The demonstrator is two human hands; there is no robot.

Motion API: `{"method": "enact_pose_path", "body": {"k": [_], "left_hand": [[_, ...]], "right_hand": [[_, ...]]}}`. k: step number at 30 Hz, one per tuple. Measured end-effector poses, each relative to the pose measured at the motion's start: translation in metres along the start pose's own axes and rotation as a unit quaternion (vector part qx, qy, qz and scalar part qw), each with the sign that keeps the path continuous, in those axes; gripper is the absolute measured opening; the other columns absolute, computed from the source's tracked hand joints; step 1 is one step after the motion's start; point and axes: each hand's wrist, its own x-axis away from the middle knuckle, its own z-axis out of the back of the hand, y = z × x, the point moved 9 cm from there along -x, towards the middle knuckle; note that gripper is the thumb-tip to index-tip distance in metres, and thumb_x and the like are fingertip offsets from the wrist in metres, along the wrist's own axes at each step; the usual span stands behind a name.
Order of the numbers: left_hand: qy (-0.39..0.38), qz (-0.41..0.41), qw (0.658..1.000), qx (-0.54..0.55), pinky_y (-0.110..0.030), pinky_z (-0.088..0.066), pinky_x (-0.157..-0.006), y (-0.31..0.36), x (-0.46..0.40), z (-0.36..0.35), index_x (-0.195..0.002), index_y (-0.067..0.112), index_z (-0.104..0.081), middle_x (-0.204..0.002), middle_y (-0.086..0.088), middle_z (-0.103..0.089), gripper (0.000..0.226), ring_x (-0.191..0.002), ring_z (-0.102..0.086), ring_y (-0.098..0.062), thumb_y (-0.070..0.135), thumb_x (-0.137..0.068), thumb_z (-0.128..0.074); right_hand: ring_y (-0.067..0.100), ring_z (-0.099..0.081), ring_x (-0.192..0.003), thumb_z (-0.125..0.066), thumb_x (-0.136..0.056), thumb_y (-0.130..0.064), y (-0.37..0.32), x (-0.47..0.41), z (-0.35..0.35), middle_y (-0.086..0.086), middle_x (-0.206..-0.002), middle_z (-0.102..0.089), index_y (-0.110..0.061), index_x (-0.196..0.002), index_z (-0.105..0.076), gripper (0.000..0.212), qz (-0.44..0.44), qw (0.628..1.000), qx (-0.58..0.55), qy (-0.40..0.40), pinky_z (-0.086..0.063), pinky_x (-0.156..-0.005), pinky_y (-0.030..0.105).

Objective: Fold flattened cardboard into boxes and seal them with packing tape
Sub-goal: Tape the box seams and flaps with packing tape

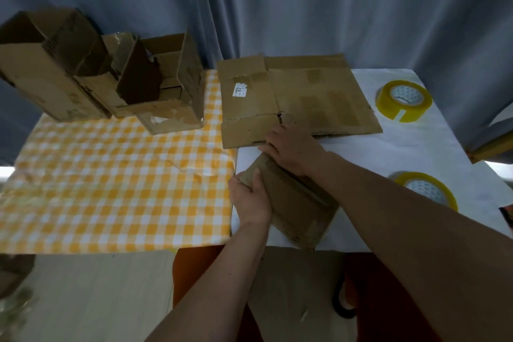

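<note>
Both hands on a small flattened carton, ready to open it up.

The left hand (251, 197) grips the near-left end of the flattened carton (297, 203), thumb on top and fingers curled underneath. The right hand (294, 148) lies over its far end, fingers bent round the edge, beside the stack of flat cardboard (299, 97). The carton sits tilted at the front edge of the white-covered table (416, 147). To do this well, I'd keep the left grip firm, pull the panels apart along the creases and square the corners before reaching for tape. Two tape rolls wait on the right, one far (404, 100) and one near (427, 191). Finished boxes (105, 75) stand on the checked cloth (111, 175).
</note>
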Motion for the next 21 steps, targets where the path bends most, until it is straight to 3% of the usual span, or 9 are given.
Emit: {"method": "enact_pose_path", "body": {"k": [6, 9, 10, 12, 13, 14, 15, 17, 21], "left_hand": [[-0.044, 0.082, 0.995, -0.043, -0.04, -0.04, -0.105, -0.009, -0.003, -0.005, -0.142, 0.007, -0.037, -0.137, -0.011, -0.048, 0.066, -0.124, -0.047, -0.028, 0.055, -0.096, -0.038], [-0.103, 0.114, 0.984, -0.093, -0.04, -0.039, -0.106, -0.009, -0.016, -0.006, -0.145, 0.005, -0.038, -0.143, -0.013, -0.046, 0.085, -0.126, -0.047, -0.03, 0.069, -0.089, -0.038], [-0.083, 0.084, 0.988, -0.104, -0.04, -0.039, -0.106, 0.0, -0.018, -0.002, -0.144, 0.003, -0.036, -0.142, -0.013, -0.046, 0.084, -0.127, -0.046, -0.031, 0.066, -0.089, -0.042], [-0.006, -0.093, 0.985, -0.147, -0.034, -0.034, -0.109, 0.039, -0.007, 0.007, -0.14, 0.001, -0.035, -0.139, -0.014, -0.043, 0.066, -0.128, -0.042, -0.029, 0.046, -0.094, -0.051], [0.003, -0.193, 0.963, -0.19, -0.023, -0.028, -0.101, 0.058, 0.008, 0.002, -0.14, 0.002, -0.034, -0.14, -0.015, -0.04, 0.059, -0.13, -0.038, -0.027, 0.037, -0.096, -0.05], [-0.014, -0.255, 0.936, -0.244, -0.047, -0.032, -0.106, 0.067, 0.024, -0.01, -0.144, 0.004, -0.03, -0.148, -0.017, -0.032, 0.06, -0.137, -0.031, -0.027, 0.035, -0.096, -0.048], [-0.04, -0.273, 0.91, -0.31, -0.033, -0.016, -0.12, 0.066, 0.035, -0.023, -0.15, 0.005, -0.02, -0.157, -0.018, -0.016, 0.067, -0.145, -0.016, -0.027, 0.04, -0.097, -0.044], [-0.061, -0.259, 0.847, -0.46, -0.035, 0.002, -0.12, 0.053, 0.042, -0.034, -0.153, 0.005, -0.002, -0.16, -0.019, 0.01, 0.083, -0.148, 0.01, -0.03, 0.058, -0.096, -0.032], [-0.107, -0.31, 0.741, -0.586, -0.046, 0.009, -0.12, 0.045, 0.082, -0.043, -0.152, 0.0, 0.005, -0.158, -0.023, 0.013, 0.117, -0.146, 0.017, -0.035, 0.081, -0.067, 0.015]], "right_hand": [[0.018, -0.05, -0.087, -0.045, -0.093, -0.052, 0.021, -0.006, -0.004, 0.001, -0.099, -0.051, -0.016, -0.088, -0.052, 0.038, -0.099, 0.983, -0.154, -0.03, -0.04, -0.076, 0.033], [0.019, -0.044, -0.121, -0.058, -0.089, -0.047, 0.045, 0.015, -0.009, -0.001, -0.136, -0.044, -0.024, -0.135, -0.044, 0.054, -0.138, 0.933, -0.316, -0.108, -0.036, -0.096, 0.031], [0.019, -0.039, -0.129, -0.058, -0.09, -0.045, 0.053, 0.027, -0.011, -0.001, -0.144, -0.038, -0.029, -0.142, -0.036, 0.059, -0.144, 0.92, -0.346, -0.116, -0.033, -0.102, 0.032], [0.02, -0.035, -0.133, -0.051, -0.094, -0.043, 0.063, 0.048, -0.016, -0.001, -0.149, -0.032, -0.034, -0.145, -0.03, 0.055, -0.15, 0.904, -0.389, -0.097, -0.03, -0.107, 0.032], [0.02, -0.034, -0.134, -0.046, -0.097, -0.042, 0.066, 0.057, -0.018, -0.001, -0.15, -0.032, -0.035, -0.145, -0.029, 0.052, -0.156, 0.899, -0.402, -0.075, -0.029, -0.107, 0.032], [0.02, -0.034, -0.134, -0.041, -0.099, -0.042, 0.068, 0.063, -0.019, -0.001, -0.15, -0.031, -0.035, -0.146, -0.026, 0.05, -0.163, 0.897, -0.409, -0.052, -0.029, -0.108, 0.032], [0.02, -0.034, -0.135, -0.037, -0.1, -0.042, 0.069, 0.067, -0.019, 0.0, -0.151, -0.031, -0.035, -0.147, -0.025, 0.049, -0.173, 0.897, -0.405, -0.036, -0.028, -0.109, 0.033], [0.023, -0.033, -0.137, -0.031, -0.101, -0.042, 0.068, 0.071, -0.019, 0.002, -0.153, -0.03, -0.033, -0.149, -0.021, 0.049, -0.186, 0.904, -0.384, -0.026, -0.026, -0.112, 0.035], [0.031, -0.049, -0.121, -0.017, -0.102, -0.047, 0.066, 0.081, -0.012, 0.013, -0.141, -0.046, -0.028, -0.15, -0.014, 0.052, -0.246, 0.939, -0.241, -0.013, -0.036, -0.096, 0.037]]}}
